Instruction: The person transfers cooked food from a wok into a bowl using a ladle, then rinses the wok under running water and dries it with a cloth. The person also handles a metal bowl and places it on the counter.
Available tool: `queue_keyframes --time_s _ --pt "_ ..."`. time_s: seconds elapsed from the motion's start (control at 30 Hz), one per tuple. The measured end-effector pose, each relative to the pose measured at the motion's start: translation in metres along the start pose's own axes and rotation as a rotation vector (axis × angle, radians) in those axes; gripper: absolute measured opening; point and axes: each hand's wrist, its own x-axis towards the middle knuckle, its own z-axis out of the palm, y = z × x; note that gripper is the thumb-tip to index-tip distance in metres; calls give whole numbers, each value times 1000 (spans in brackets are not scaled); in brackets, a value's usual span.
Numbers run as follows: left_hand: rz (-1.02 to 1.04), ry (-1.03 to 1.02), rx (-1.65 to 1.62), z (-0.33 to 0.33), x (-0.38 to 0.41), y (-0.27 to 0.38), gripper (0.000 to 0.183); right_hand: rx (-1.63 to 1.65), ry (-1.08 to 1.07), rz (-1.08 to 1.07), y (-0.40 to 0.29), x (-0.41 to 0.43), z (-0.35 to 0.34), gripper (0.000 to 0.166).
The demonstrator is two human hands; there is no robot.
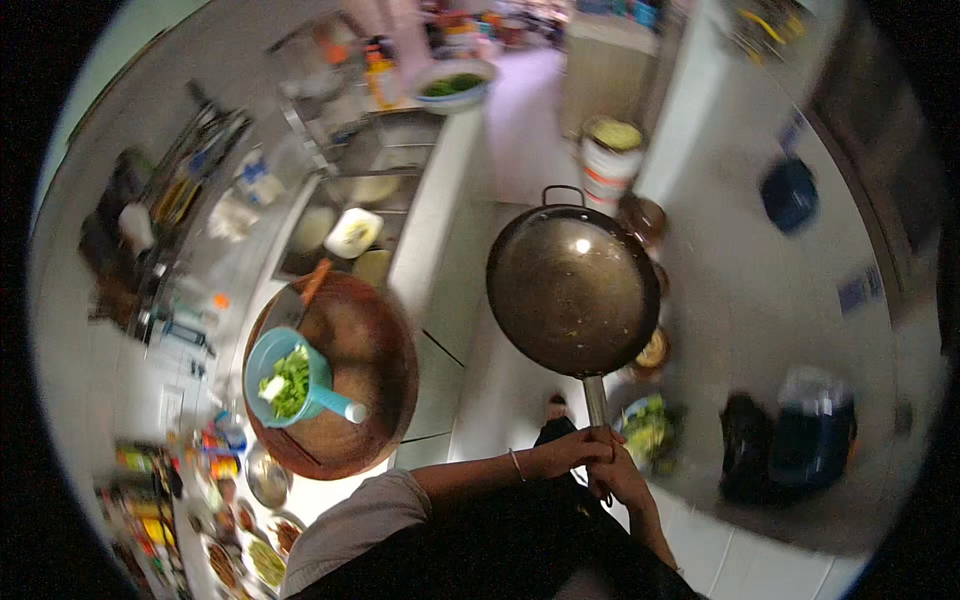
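A dark metal wok (574, 292) hangs out in front of me, its worn inside turned up to view and a bright glint on it. Its metal handle (595, 401) points back to my body, and a loop grip stands at its far rim. Both hands are wrapped around the handle's near end. My left hand (581, 454), with a bangle at the wrist, lies across it, and my right hand (621, 476) closes on it just beside. To the left, a round wooden chopping block (364, 337) carries a teal plastic scoop (259, 371) of chopped greens (289, 382) and a cleaver (279, 319).
A sink (409, 214) holds a white dish (354, 232). A bowl of greens (452, 84) stands beyond it. Plates of food (264, 562) crowd the counter at lower left. A white bucket (611, 161), leafy vegetables (645, 431) and a water bottle (814, 427) stand to the right.
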Motion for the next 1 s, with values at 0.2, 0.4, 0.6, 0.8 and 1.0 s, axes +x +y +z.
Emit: queue_keyframes --time_s 0.2,0.4,0.6,0.8,1.0 --pt "185 281 46 -67 26 122 40 -388 -213 -89 -103 139 -16 37" --pt "335 611 -217 -151 22 219 43 -412 -690 -14 -216 286 28 10" --pt "571 941 11 -254 -21 283 44 -570 -864 229 -278 433 126 14" --pt "755 857 -516 -373 -66 321 38 -812 -968 164 -300 551 231 20" --pt "853 1055 -618 -408 -71 328 37 -935 -1166 147 -283 614 265 22"
